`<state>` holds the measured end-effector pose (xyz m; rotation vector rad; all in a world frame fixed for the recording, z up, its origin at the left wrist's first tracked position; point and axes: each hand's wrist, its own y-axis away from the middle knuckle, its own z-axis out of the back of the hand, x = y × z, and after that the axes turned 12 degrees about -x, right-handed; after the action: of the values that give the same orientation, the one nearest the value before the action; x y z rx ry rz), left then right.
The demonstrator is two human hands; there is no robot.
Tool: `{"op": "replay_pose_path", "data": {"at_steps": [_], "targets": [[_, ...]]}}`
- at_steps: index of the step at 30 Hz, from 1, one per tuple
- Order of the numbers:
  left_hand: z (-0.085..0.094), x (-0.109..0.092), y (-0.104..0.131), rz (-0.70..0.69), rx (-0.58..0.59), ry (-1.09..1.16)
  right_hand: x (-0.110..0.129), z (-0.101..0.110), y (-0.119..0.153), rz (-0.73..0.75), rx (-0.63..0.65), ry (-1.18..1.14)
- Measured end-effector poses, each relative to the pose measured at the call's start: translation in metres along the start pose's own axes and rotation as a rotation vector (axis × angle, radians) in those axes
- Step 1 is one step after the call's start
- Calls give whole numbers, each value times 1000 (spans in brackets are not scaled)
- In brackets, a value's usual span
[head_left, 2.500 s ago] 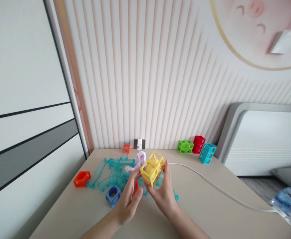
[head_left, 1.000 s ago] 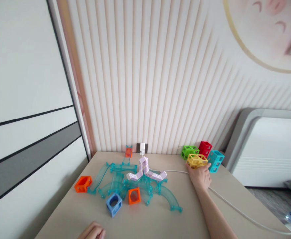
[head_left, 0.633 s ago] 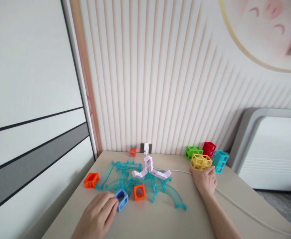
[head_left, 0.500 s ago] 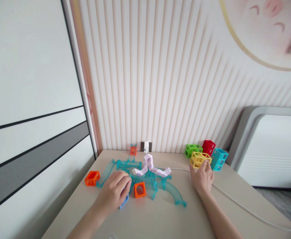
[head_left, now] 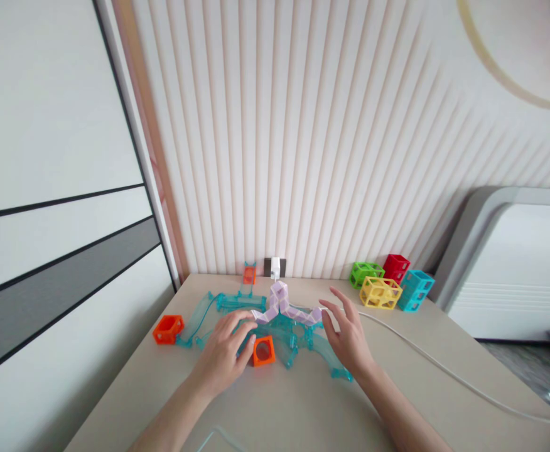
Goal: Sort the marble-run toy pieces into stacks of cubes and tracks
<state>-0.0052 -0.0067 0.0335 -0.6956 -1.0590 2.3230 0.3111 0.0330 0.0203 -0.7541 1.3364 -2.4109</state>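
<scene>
My left hand [head_left: 225, 351] is over the left part of the translucent teal track pieces [head_left: 279, 336], fingers apart and bent, its fingertips close to an orange cube frame [head_left: 264, 351]. My right hand [head_left: 349, 336] hovers at the right side with thumb and fingers spread and nothing between them. Between the hands, a lilac and white twist-snake puzzle [head_left: 280, 300] rests bent on the teal pieces. Its left end is by my left fingertips and its right end by my right thumb; I cannot tell whether they touch. No blue piece shows near my left hand.
Yellow [head_left: 380, 293], green [head_left: 366, 272], red [head_left: 396, 268] and teal [head_left: 415, 290] block frames stand together at the back right. Another orange frame [head_left: 168, 329] sits at the left edge. A white cable [head_left: 425, 351] runs from the wall plug [head_left: 275, 268] across the table.
My right hand has left the yellow frame and moved left toward the snake puzzle. My left hand has opened and shifted slightly right; the blue piece under it is out of sight.
</scene>
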Motion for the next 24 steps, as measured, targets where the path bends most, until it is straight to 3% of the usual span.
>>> {"op": "replay_pose_path", "data": {"at_steps": [5, 9, 14, 24], "targets": [[-4, -4, 2, 9, 76, 35, 43, 7, 1, 253, 105, -122], [-3, -5, 1, 40, 89, 66, 65, 8, 4, 447, 259, -190], [-3, -6, 1, 59, 105, 70, 82, 8, 7, 520, 388, -172], [-4, -7, 1, 56, 144, 41, 94, -13, 27, 623, 326, -163]]}}
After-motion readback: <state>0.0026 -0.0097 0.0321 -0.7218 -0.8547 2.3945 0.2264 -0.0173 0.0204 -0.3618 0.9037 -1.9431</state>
